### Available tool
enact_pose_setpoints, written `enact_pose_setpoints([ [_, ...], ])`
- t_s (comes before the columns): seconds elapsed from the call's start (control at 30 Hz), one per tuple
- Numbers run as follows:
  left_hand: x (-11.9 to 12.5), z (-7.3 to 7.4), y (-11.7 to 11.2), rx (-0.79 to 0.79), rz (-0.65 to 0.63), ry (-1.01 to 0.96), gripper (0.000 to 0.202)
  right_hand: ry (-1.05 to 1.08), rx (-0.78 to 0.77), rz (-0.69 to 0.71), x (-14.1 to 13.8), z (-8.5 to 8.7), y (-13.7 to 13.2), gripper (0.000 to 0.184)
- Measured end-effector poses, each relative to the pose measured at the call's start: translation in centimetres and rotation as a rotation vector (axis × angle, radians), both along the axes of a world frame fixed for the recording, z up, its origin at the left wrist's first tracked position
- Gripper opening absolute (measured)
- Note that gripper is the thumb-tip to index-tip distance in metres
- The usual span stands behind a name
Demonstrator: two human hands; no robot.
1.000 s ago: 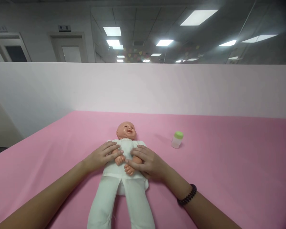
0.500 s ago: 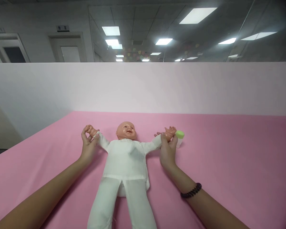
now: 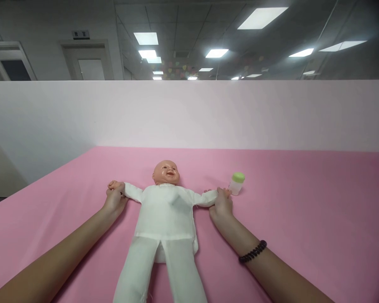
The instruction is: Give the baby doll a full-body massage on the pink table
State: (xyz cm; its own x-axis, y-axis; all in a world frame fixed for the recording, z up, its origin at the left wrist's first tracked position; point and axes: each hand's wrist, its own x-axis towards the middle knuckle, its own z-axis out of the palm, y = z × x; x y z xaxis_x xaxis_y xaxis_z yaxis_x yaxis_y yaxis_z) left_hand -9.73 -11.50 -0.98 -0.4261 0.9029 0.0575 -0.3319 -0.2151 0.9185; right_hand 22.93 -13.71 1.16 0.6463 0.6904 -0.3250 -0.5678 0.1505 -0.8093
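A baby doll (image 3: 166, 210) in a white cloth suit lies on its back, its head away from me and its legs running out of the bottom of the view. Its two arms are stretched out sideways. My left hand (image 3: 114, 199) is closed around the doll's hand at the left. On the other side, my right hand (image 3: 221, 204) grips the doll's other wrist, and a few small doll fingers show past my fingers. Just beyond my right hand stands a small clear bottle (image 3: 236, 184) with a green cap.
A pink cloth (image 3: 297, 223) covers the table. Behind it rises a white partition (image 3: 208, 113), which also runs along the left. A black coiled band (image 3: 252, 252) circles my right wrist. Doors and lit ceiling panels show beyond the partition.
Both my hands have lowered the doll's arms toward the table and slightly toward me. The bottle, partly covered before, now shows more fully.
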Motion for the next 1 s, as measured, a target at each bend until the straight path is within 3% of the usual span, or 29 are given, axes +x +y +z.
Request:
enact_pose_setpoints([
  [0.1,0.5,0.8,-0.5,-0.070,0.050,-0.029,0.044,-0.106,0.090,-0.031,-0.8,0.6,-0.8,0.039],
  [0.2,1.1,1.3,-1.2,-0.069,0.063,0.084,0.066,-0.406,0.286,0.040,-1.8,1.3,-2.1,0.054],
  [0.37,2.1,0.9,-2.7,0.427,-0.127,0.650,0.068,-0.974,0.739,0.219,-3.2,1.1,-4.2,0.054],
  [0.47,2.6,0.7,-3.6,0.713,-0.286,1.091,0.055,-1.497,0.976,0.416,-3.4,0.5,-4.8,0.050],
  [0.57,2.9,1.2,-4.0,0.936,-0.359,1.427,0.050,-1.924,1.071,0.538,-3.3,0.4,-4.9,0.042],
  [0.77,2.9,1.8,-3.6,1.012,-0.308,1.556,0.052,-1.992,1.075,0.510,-3.5,0.7,-4.5,0.036],
  [1.0,3.1,1.3,-2.9,0.977,-0.353,1.539,0.047,-1.958,1.114,0.376,-3.7,-1.1,-3.7,0.042],
])
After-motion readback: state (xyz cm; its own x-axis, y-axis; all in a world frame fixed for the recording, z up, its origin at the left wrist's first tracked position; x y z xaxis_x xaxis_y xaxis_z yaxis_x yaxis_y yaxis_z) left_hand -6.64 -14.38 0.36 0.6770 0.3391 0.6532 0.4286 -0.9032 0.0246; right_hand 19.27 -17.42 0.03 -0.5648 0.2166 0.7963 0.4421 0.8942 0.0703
